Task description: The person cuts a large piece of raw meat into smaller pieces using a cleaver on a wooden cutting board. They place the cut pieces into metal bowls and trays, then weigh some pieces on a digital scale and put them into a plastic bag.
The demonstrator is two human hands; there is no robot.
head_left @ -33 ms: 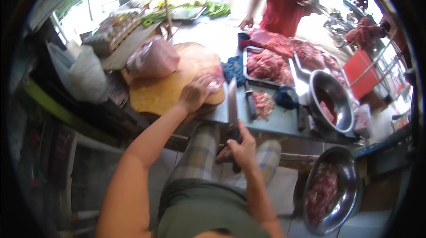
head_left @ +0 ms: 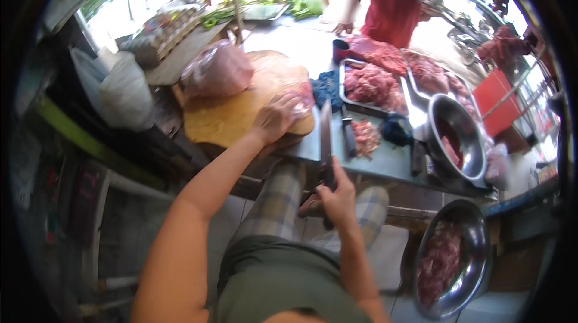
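My left hand (head_left: 276,119) rests on a piece of pale pink meat (head_left: 301,105) at the right side of a round wooden chopping board (head_left: 211,123), its fingers curved over the piece. A large chunk of raw meat (head_left: 218,71) sits at the board's far left. My right hand (head_left: 338,198) is closed round the handle of a large knife (head_left: 326,133). The blade points away from me, upright in the view, just right of the board and apart from the meat. Part of the handle is hidden by my fingers.
Right of the board lie a second knife (head_left: 348,136), meat scraps (head_left: 365,138), a dark blue cloth bundle (head_left: 397,130) and a meat tray (head_left: 344,89). Metal bowls (head_left: 475,163) stand farther right, one lower down. Egg trays (head_left: 161,37) are back left. A person in red (head_left: 394,4) stands opposite.
The whole scene has shifted slightly to the right in the view. My left hand stays on the meat and my right hand still grips the knife, its blade nearly as before.
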